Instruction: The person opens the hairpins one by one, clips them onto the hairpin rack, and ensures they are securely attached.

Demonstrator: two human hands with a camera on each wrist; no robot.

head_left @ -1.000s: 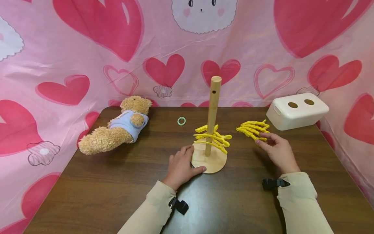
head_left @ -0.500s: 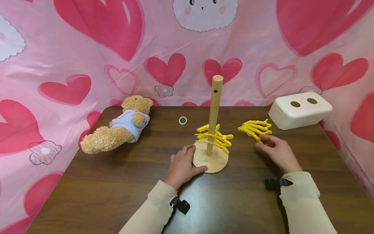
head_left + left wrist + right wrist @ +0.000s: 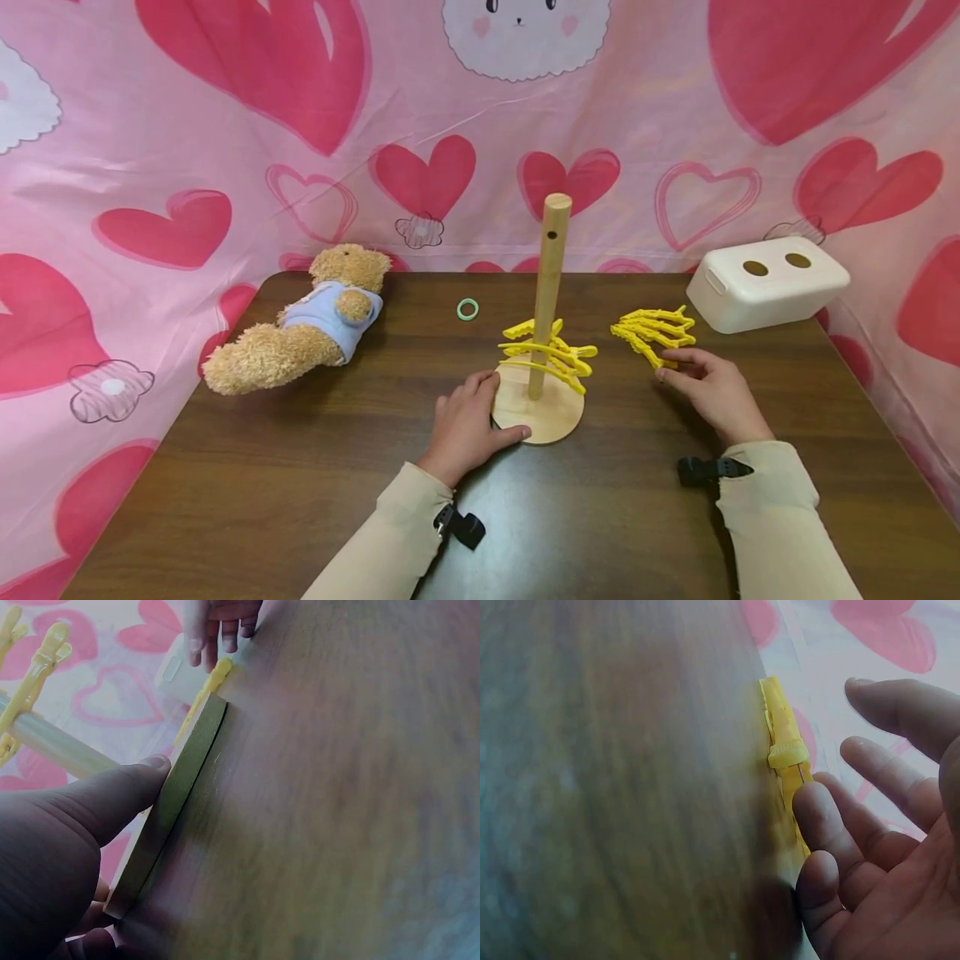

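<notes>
barely any change against the views of a second and half a second ago: left hand [image 3: 467,427] in the same place at the round base of the wooden stand [image 3: 542,333], right hand [image 3: 712,392] slid only slightly along the near edge of the loose yellow clips [image 3: 654,332]. judged from this: stand braced, a clip being singled out, no clip lifted yet.

left hand: thumb pressed against the rim of the base [image 3: 174,796], other fingers curled round its near side; grasping the base, flat on the bench [image 3: 300,483].

right hand: fingers [image 3: 832,817] spread and relaxed, released, holding nothing. fingertips touching or just beside the nearest clip [image 3: 784,754] of the pile; contact not certain from the wrist view. clip lying flat on the bench, long axis running along the fingertips, on the far side of them; rest of the pile beyond it, away from the palm.

clipped yellow clips [image 3: 551,354] low on the post, just above the base, between the two hands and nearer the left.

also on the bench: teddy bear [image 3: 300,333] far left, green ring [image 3: 467,310] behind the stand, white box [image 3: 765,283] far right, all well apart from both hands.
</notes>
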